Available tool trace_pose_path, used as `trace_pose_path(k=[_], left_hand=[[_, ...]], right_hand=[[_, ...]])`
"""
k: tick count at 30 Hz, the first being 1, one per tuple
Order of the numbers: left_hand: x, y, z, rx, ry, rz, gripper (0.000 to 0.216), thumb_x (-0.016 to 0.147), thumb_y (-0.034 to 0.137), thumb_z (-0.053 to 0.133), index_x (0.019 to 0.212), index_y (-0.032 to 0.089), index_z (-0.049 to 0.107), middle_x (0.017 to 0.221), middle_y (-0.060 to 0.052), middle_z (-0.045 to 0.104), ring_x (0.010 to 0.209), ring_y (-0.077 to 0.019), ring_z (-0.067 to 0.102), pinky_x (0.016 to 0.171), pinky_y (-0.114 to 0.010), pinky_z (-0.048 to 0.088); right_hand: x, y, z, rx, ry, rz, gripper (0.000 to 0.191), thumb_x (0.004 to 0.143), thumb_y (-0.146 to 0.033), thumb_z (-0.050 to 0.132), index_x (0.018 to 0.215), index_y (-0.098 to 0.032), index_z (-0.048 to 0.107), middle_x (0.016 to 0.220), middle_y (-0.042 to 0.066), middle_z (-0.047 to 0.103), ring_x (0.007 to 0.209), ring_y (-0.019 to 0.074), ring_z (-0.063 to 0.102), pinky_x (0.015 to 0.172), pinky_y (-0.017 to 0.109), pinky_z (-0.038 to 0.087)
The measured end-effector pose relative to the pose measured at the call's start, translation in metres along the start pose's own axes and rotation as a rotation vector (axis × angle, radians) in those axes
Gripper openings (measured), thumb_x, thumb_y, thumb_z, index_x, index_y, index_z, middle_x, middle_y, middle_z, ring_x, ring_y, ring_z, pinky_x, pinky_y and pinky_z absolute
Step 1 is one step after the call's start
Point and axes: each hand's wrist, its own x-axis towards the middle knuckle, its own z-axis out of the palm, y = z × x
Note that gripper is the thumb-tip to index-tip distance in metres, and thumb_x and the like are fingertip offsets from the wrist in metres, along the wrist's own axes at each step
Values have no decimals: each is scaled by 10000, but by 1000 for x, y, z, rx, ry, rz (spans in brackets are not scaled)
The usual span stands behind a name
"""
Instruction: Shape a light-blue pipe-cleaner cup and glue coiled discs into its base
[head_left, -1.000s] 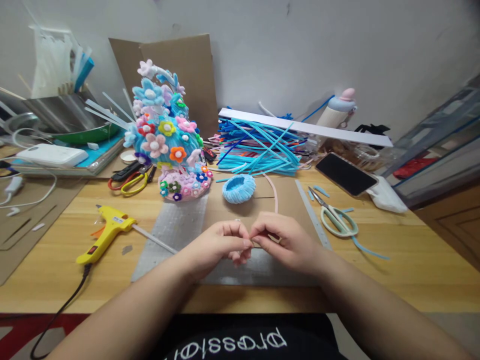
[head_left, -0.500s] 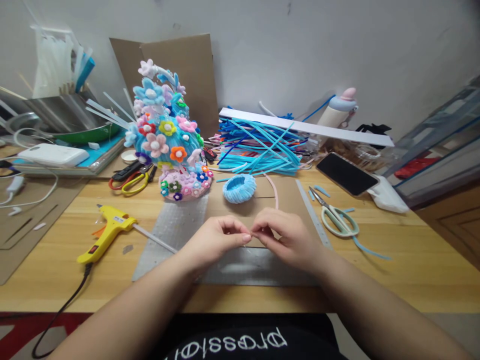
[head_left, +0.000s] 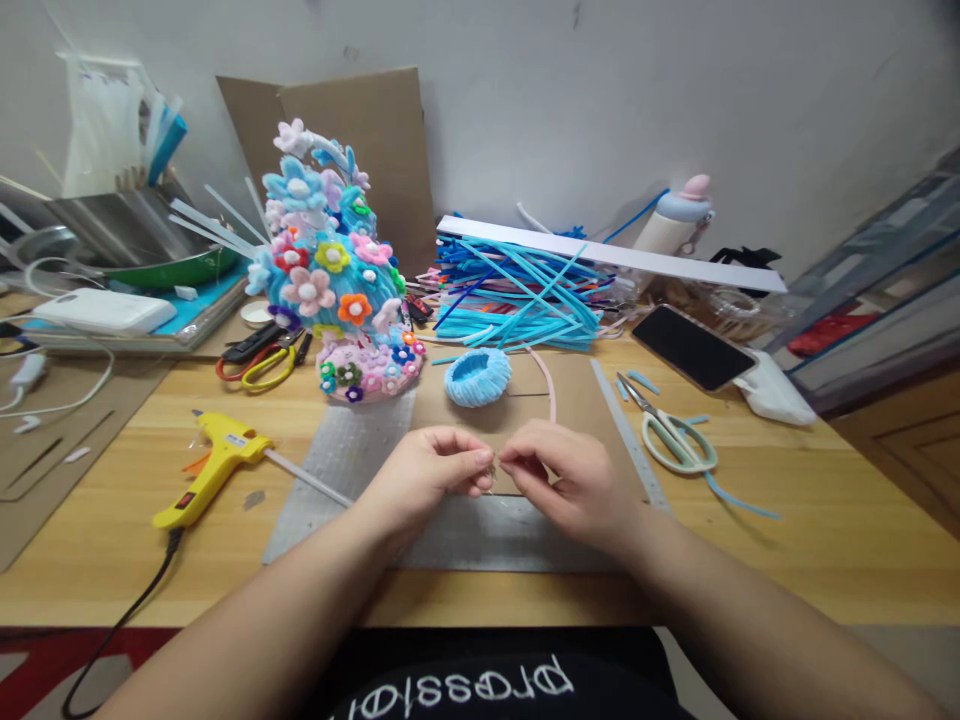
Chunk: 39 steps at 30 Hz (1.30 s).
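Observation:
My left hand point(head_left: 439, 468) is closed in a pinch, with a tiny thin, stringy bit point(head_left: 493, 474) showing at its fingertips; its kind is too small to make out. Close beside it, my right hand point(head_left: 566, 475) is pinched too, and whatever lies between its fingertips is hidden. Just beyond the hands a light blue fuzzy bowl-shaped piece point(head_left: 480, 385) rests on a brown cardboard sheet point(head_left: 577, 395). A pink pipe cleaner point(head_left: 550, 385) lies to the right of that piece. Under my wrists is a grey cutting mat point(head_left: 450, 540).
A flower-covered pipe cleaner ornament point(head_left: 330, 270) stands left of centre. A yellow glue gun point(head_left: 214, 468) lies at the left, scissors point(head_left: 679, 440) and a phone point(head_left: 694, 347) at the right. Behind are a heap of blue pipe cleaners point(head_left: 517, 305) and a white strip point(head_left: 600, 250).
My fingertips, which were touching, have come slightly apart. The left fingers have curled, and a thin bit shows at them. Objects on the table have stayed put.

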Motion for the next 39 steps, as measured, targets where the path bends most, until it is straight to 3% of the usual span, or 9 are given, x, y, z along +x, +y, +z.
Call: trace_pose_path(k=[5, 10, 15, 20, 30, 35, 39], left_hand=[[1, 0, 0, -65, -5, 14, 275, 582, 298, 815, 668, 111, 632, 562, -8, 640, 514, -76, 555, 543, -194, 430], [1, -1, -2, -35, 44, 73, 273, 630, 334, 782, 689, 126, 616, 583, 9, 621, 521, -74, 544, 544, -198, 440], [-2, 0, 3, 122, 149, 254, 215, 686, 311, 731, 707, 135, 609, 547, 12, 613, 522, -93, 546, 560, -216, 444], [-7, -1, 9, 186, 240, 354, 144, 704, 255, 699, 694, 145, 606, 536, 20, 612, 533, -103, 560, 565, -222, 456], [0, -5, 7, 18, 201, 248, 217, 668, 285, 745, 706, 127, 601, 548, 13, 638, 514, -90, 582, 558, -206, 478], [1, -6, 7, -83, 193, 166, 263, 641, 309, 771, 722, 128, 597, 553, 12, 640, 509, -92, 580, 569, -220, 485], [0, -6, 8, -73, 195, 156, 269, 636, 321, 773, 721, 133, 600, 540, 20, 623, 491, -86, 555, 541, -214, 466]], right_hand=[[-2, 0, 4, 36, -10, -23, 144, 874, -136, 507, 947, -158, 629, 763, 39, 618, 676, 126, 548, 628, 260, 419], [-4, -2, 11, 100, 75, 136, 141, 861, -183, 556, 985, -186, 623, 785, 21, 652, 654, 114, 572, 605, 237, 441], [-5, -3, 14, 138, 90, 197, 103, 852, -203, 568, 927, -195, 638, 816, 29, 690, 718, 143, 623, 652, 262, 468], [-4, -5, 15, 143, 112, 248, 57, 838, -205, 582, 825, -186, 634, 700, 6, 657, 608, 120, 580, 562, 232, 440], [-6, -2, 21, 169, 86, 219, 83, 853, -204, 568, 872, -187, 647, 759, 22, 659, 625, 117, 562, 550, 228, 413], [-6, -3, 22, 170, 68, 183, 74, 851, -227, 572, 872, -187, 632, 695, 0, 570, 571, 102, 479, 534, 232, 380], [-4, -3, 23, 504, 42, 320, 145, 860, -325, 560, 853, -183, 588, 675, -18, 534, 546, 91, 460, 521, 228, 385]])
